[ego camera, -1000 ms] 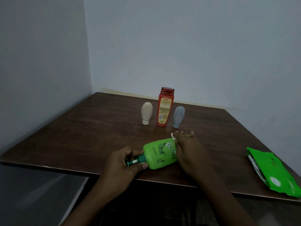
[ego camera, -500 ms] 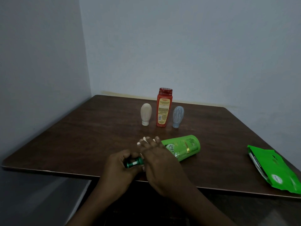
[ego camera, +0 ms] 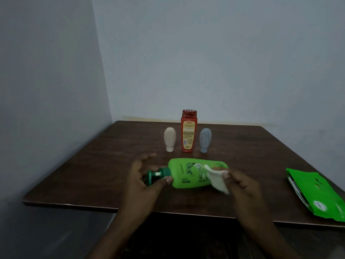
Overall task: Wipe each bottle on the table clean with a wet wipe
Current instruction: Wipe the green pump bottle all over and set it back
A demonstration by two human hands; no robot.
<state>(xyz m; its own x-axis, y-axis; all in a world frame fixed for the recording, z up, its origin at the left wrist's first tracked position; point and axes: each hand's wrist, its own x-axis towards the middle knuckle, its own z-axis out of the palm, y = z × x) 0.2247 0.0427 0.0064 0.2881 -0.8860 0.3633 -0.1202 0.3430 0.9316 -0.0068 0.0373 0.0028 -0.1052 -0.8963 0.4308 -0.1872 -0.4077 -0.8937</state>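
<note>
A bright green pump bottle (ego camera: 188, 174) lies on its side near the front of the dark wooden table (ego camera: 97, 165), its dark green pump pointing left. My left hand (ego camera: 143, 178) is at the pump neck, thumb against the bottle's shoulder, fingers spread and lifted. My right hand (ego camera: 240, 182) pinches a white wet wipe (ego camera: 216, 178) against the bottle's right part. Behind stand a red bottle (ego camera: 188, 131), a cream tube (ego camera: 169, 136) on its cap to its left, and a pale blue tube (ego camera: 205, 137) on its cap to its right.
A green wet-wipe pack (ego camera: 317, 195) lies at the table's right front edge. Walls close off the table on the left and at the back. The front edge runs just below my hands.
My right hand with the wipe slid from the pump end to the bottle's right part. My left hand's fingers loosened from the pump and spread. The bottle turned, its label now facing up.
</note>
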